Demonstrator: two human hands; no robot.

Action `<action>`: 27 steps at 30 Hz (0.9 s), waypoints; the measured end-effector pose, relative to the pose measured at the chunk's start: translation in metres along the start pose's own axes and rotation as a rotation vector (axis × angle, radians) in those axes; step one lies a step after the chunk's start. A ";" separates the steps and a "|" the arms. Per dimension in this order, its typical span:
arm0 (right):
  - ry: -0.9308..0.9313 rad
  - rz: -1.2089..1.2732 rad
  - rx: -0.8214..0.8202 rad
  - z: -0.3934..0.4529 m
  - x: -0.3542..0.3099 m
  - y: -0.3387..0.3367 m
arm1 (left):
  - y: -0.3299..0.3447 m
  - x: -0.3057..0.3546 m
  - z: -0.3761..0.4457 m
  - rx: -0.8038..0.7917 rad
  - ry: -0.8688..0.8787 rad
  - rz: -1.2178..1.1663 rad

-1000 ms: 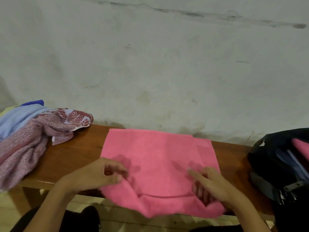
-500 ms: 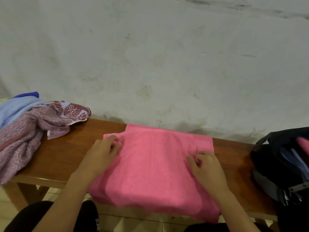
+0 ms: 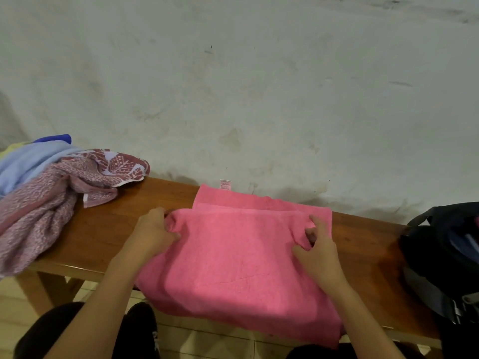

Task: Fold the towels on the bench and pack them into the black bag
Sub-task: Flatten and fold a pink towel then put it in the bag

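Your fingers [image 3: 166, 224] curled on both hands, left hand [image 3: 153, 233] and right hand [image 3: 315, 251] each pinching the towel's [image 3: 233, 268] folded top corners, bag [image 3: 440, 255] right of them.

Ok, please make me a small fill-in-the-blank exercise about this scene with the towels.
1. Both hands grip the ____ towel.
2. The black bag stands at the bench's ____ end.
3. The unfolded towels lie heaped at its ____ end.
4. The bench is made of ____.

Missing words: pink; right; left; wood
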State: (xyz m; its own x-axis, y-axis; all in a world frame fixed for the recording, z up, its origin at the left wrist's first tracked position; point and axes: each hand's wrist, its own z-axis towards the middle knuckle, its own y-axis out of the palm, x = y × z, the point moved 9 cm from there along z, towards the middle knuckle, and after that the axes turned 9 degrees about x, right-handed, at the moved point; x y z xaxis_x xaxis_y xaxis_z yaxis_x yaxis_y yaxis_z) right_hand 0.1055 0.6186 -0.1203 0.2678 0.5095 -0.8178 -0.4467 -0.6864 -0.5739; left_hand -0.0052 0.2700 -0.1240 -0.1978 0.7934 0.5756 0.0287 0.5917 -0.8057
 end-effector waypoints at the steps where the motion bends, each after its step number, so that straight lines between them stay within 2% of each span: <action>1: -0.021 -0.013 0.002 0.000 -0.002 0.000 | 0.000 -0.001 0.000 -0.013 -0.011 -0.015; 4: -0.088 -0.026 0.025 -0.002 -0.008 -0.003 | 0.001 0.002 -0.003 -0.074 0.023 -0.023; 7: -0.085 0.008 0.042 -0.004 -0.010 -0.009 | -0.003 0.009 -0.005 -0.047 0.112 -0.024; 10: -0.072 0.046 0.071 -0.003 -0.010 -0.012 | -0.012 0.019 -0.008 0.001 0.174 -0.229; 13: -0.090 0.057 0.076 -0.003 -0.010 -0.012 | -0.010 0.045 -0.024 -0.116 0.339 -0.427; 15: -0.111 0.048 0.092 -0.002 -0.012 -0.013 | -0.001 0.059 -0.037 -0.218 0.462 -0.412; 18: -0.124 0.038 0.166 -0.001 -0.014 -0.020 | 0.009 0.061 -0.039 -0.208 0.577 -0.308; 22: -0.107 -0.064 0.270 0.004 -0.006 -0.036 | 0.001 0.053 -0.031 -0.062 0.569 -0.253; 27: -0.011 -0.282 0.130 0.008 0.012 -0.029 | 0.005 0.039 -0.023 -0.064 0.472 -0.141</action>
State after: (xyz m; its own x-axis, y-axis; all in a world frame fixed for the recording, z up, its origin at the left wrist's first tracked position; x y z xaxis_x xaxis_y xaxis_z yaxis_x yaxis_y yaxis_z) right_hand 0.1146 0.6486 -0.1127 0.3881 0.6763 -0.6261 -0.4614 -0.4455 -0.7672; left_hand 0.0097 0.3067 -0.1023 0.2607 0.6744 0.6908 0.0965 0.6938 -0.7137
